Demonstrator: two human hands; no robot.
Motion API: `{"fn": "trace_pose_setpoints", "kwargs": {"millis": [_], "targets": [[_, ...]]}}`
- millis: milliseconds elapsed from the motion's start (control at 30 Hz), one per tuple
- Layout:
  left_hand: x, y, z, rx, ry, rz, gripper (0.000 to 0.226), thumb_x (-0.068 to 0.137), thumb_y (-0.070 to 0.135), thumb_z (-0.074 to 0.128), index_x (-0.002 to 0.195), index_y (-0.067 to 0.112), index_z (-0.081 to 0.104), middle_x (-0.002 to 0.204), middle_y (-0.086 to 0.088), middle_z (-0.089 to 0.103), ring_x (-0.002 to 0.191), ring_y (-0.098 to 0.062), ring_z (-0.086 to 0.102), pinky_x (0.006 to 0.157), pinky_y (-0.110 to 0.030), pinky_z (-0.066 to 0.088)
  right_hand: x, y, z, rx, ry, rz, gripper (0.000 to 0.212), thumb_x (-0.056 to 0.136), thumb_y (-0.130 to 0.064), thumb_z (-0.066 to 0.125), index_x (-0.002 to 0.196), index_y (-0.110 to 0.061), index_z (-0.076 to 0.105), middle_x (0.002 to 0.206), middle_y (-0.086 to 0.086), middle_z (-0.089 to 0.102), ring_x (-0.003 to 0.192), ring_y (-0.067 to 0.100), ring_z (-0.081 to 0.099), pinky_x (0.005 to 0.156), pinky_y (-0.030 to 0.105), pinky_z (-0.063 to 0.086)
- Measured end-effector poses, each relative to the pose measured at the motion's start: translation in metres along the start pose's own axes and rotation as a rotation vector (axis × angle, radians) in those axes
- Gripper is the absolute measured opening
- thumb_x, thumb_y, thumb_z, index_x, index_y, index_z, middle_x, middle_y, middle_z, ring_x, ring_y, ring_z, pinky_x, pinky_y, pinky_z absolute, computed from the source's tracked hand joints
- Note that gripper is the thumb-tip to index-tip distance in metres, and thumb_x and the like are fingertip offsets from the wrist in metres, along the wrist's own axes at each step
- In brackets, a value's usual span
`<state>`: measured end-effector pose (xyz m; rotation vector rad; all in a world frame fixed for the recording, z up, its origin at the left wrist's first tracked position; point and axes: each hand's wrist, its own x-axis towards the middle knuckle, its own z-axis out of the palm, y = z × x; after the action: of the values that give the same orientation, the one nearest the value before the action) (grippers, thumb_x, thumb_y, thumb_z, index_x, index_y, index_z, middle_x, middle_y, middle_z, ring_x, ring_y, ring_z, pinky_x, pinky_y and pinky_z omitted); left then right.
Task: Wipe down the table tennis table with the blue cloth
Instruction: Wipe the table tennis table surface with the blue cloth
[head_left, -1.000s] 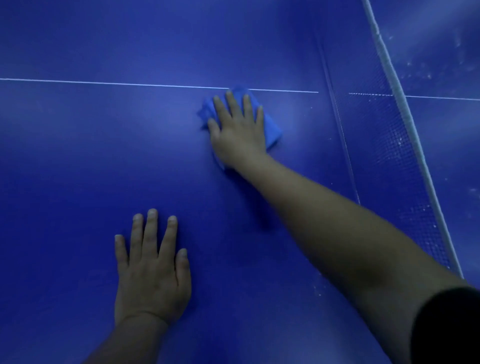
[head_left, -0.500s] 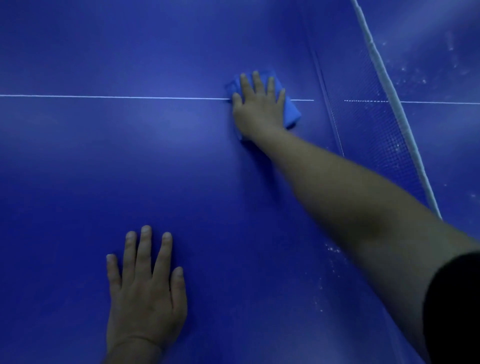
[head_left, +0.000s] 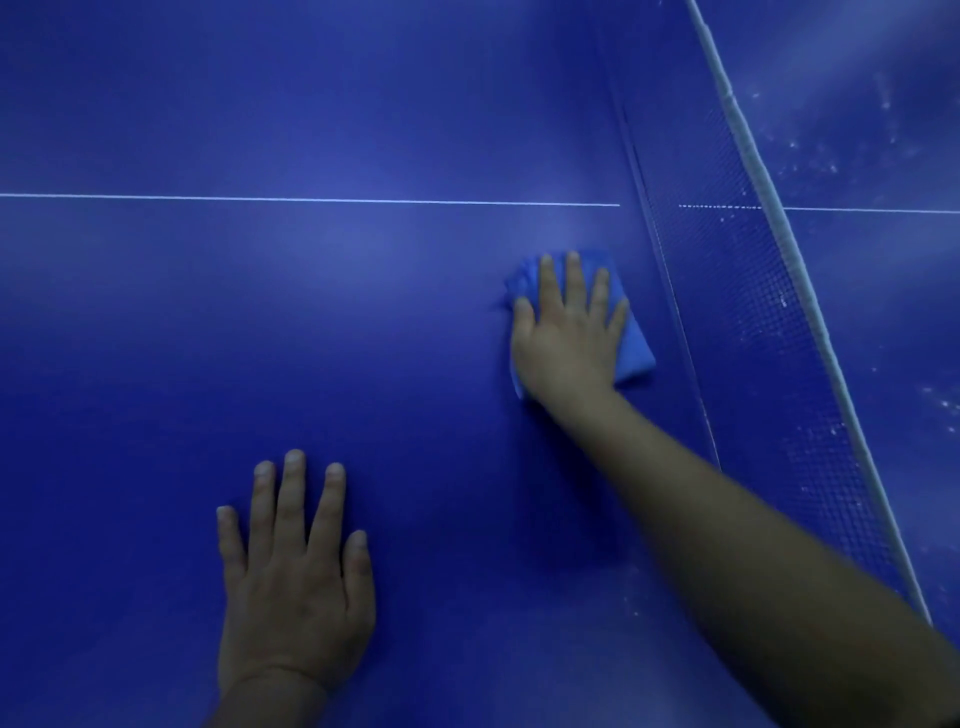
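The dark blue, smooth table tennis worktop (head_left: 363, 338) fills the view, crossed by a thin white centre line (head_left: 311, 200) that runs left to right. The right hand (head_left: 566, 338) lies palm down with fingers spread on a folded, lighter blue cloth (head_left: 634, 353), pressing it flat against the worktop; its grip is released, the hand flat on the cloth rather than closed around it. The cloth sits on the near side of the white line, just beside the foot of the net, with a corner showing past the fingertips and another edge showing right of the hand.

The left hand (head_left: 296, 582) rests flat on the bare worktop, nearer the camera and well apart from the cloth, fingers extended and grasping nothing.

The dark mesh net with a white top band (head_left: 769, 218) runs diagonally down the right side. Beyond it the far half of the worktop carries pale specks (head_left: 810, 161), possibly dust or water, though the dim light makes this hard to tell.
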<state>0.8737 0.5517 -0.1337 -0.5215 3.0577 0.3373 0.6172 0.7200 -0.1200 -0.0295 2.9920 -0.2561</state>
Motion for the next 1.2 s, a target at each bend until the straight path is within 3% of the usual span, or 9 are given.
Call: {"fn": "trace_pose_setpoints", "kwargs": {"millis": [100, 200, 367, 500, 700, 833, 933, 1100, 1200], "targets": [[0.001, 0.001, 0.000, 0.001, 0.001, -0.009, 0.063, 0.096, 0.042, 0.031, 0.151, 0.013, 0.038, 0.163, -0.014, 0.026, 0.153, -0.033, 0.014, 0.123, -0.052, -0.003, 0.078, -0.026, -0.009, 0.033, -0.005, -0.071, 0.060, 0.103, -0.049, 0.025, 0.160, -0.031, 0.013, 0.169, -0.003, 0.006, 0.154, 0.030, 0.000, 0.122, 0.055, -0.003], [0.000, 0.001, 0.000, 0.015, -0.001, -0.008, 0.063, 0.097, 0.042, 0.030, 0.152, 0.012, 0.037, 0.163, -0.015, 0.025, 0.153, -0.033, 0.013, 0.122, -0.053, -0.001, 0.109, -0.003, -0.016, 0.045, -0.014, 0.066, 0.061, 0.103, -0.050, 0.021, 0.160, -0.031, 0.009, 0.169, -0.003, 0.002, 0.154, 0.030, -0.003, 0.122, 0.056, -0.003], [0.000, 0.000, 0.000, 0.027, -0.015, -0.010, 0.063, 0.099, 0.043, 0.028, 0.152, 0.011, 0.037, 0.163, -0.015, 0.024, 0.154, -0.034, 0.013, 0.122, -0.054, -0.001, -0.010, 0.069, -0.012, 0.049, 0.005, 0.185, 0.063, 0.103, -0.052, 0.023, 0.161, -0.031, 0.007, 0.169, -0.003, 0.001, 0.154, 0.026, -0.001, 0.123, 0.051, 0.000], [0.000, 0.001, 0.001, 0.023, -0.014, -0.013, 0.063, 0.098, 0.043, 0.028, 0.152, 0.011, 0.038, 0.163, -0.015, 0.025, 0.153, -0.034, 0.014, 0.122, -0.056, 0.001, -0.071, 0.059, -0.002, 0.005, -0.021, 0.116, 0.064, 0.104, -0.049, 0.025, 0.160, -0.029, 0.006, 0.169, 0.000, -0.002, 0.154, 0.028, -0.005, 0.122, 0.051, -0.004], [0.001, 0.001, 0.002, 0.034, 0.010, -0.007, 0.063, 0.098, 0.042, 0.029, 0.152, 0.012, 0.038, 0.163, -0.015, 0.025, 0.153, -0.033, 0.014, 0.122, -0.054, -0.001, 0.087, -0.007, -0.013, 0.047, 0.006, -0.043, 0.061, 0.103, -0.050, 0.024, 0.159, -0.031, 0.015, 0.168, -0.001, 0.007, 0.154, 0.031, 0.000, 0.122, 0.056, -0.001], [0.001, 0.001, 0.002, 0.027, 0.016, -0.014, 0.063, 0.098, 0.042, 0.028, 0.152, 0.012, 0.036, 0.163, -0.015, 0.025, 0.153, -0.033, 0.013, 0.122, -0.051, -0.004, 0.137, 0.009, -0.022, 0.040, -0.018, 0.098, 0.063, 0.101, -0.052, 0.020, 0.160, -0.032, 0.010, 0.169, -0.003, 0.002, 0.154, 0.030, -0.003, 0.122, 0.055, -0.002], [0.002, 0.001, 0.001, 0.021, 0.003, -0.021, 0.063, 0.098, 0.043, 0.028, 0.153, 0.012, 0.036, 0.163, -0.015, 0.025, 0.153, -0.034, 0.012, 0.122, -0.050, -0.006, 0.068, 0.051, -0.017, 0.049, 0.013, 0.151, 0.063, 0.102, -0.054, 0.022, 0.160, -0.032, 0.012, 0.169, -0.004, 0.005, 0.154, 0.028, 0.000, 0.123, 0.052, 0.000], [0.003, 0.004, -0.001, 0.000, -0.042, -0.038, 0.065, 0.098, 0.045, 0.025, 0.154, 0.013, 0.035, 0.164, -0.014, 0.021, 0.155, -0.031, 0.007, 0.122, -0.047, -0.011, -0.164, 0.099, 0.005, 0.003, 0.034, 0.124, 0.066, 0.099, -0.056, 0.022, 0.160, -0.030, 0.012, 0.168, 0.000, 0.009, 0.154, 0.030, 0.007, 0.123, 0.054, 0.009], [0.001, 0.005, -0.004, -0.010, -0.047, -0.045, 0.066, 0.098, 0.045, 0.024, 0.155, 0.013, 0.035, 0.165, -0.014, 0.021, 0.155, -0.031, 0.007, 0.122, -0.046, -0.013, -0.181, 0.096, 0.009, -0.027, -0.053, 0.091, 0.067, 0.098, -0.056, 0.021, 0.160, -0.029, 0.012, 0.168, 0.001, 0.008, 0.154, 0.030, 0.004, 0.122, 0.055, 0.007]]}}
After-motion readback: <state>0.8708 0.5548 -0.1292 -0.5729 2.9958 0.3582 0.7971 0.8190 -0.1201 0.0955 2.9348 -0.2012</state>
